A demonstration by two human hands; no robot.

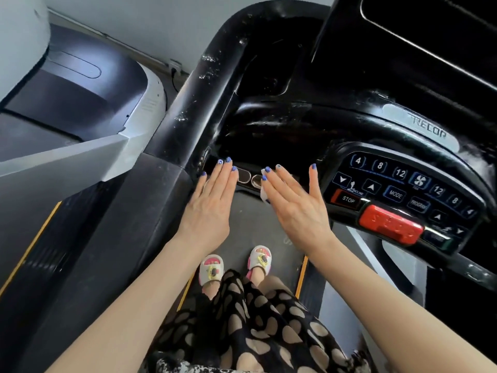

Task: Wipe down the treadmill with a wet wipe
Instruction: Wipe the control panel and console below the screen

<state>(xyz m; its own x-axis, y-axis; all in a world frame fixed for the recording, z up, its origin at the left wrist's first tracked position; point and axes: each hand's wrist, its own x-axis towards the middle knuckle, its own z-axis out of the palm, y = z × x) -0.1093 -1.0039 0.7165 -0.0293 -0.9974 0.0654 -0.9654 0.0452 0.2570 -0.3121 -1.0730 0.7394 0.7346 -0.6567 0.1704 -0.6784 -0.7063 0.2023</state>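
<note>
I stand on a black treadmill whose console (pixel 398 181) fills the right side. My right hand (pixel 295 208) is stretched flat, palm down, over the front grip bar with a white wet wipe (pixel 264 194) under it; only the wipe's left edge shows. My left hand (pixel 212 205) lies flat beside it with fingers straight and together, holding nothing, its fingertips at the bar's left end. Two metal pulse sensors (pixel 246 178) on the bar show between the hands. The thick left handrail (pixel 215 76) carries white streaks.
A red stop button (pixel 390 224) sticks out below the console keys, right of my right wrist. The grey belt (pixel 250 224) runs under my hands, with my slippered feet (pixel 212 270) on it. Another treadmill (pixel 80 90), grey and white, stands at the left.
</note>
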